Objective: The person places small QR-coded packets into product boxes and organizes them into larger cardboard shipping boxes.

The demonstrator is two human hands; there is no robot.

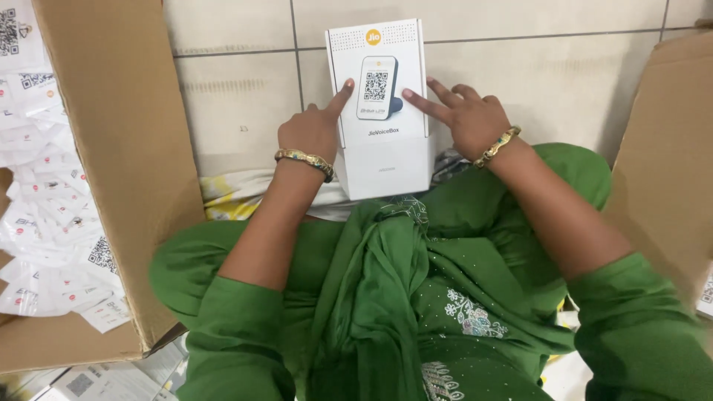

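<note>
A white rectangular product box (382, 156) with a picture of a small device on its top stands on the tiled floor in front of my lap. My left hand (310, 128) rests against its left side, index finger stretched onto the top face. My right hand (466, 113) touches the right side, two fingers reaching onto the box's edge. Both wrists wear gold bangles. Neither hand lifts the box; they press it from both sides.
A large open cardboard carton (111, 148) at the left holds several white printed packets (44, 193). Another cardboard flap (668, 148) stands at the right. My green clothing (401, 297) fills the foreground. Beige floor tiles (557, 74) lie beyond the box.
</note>
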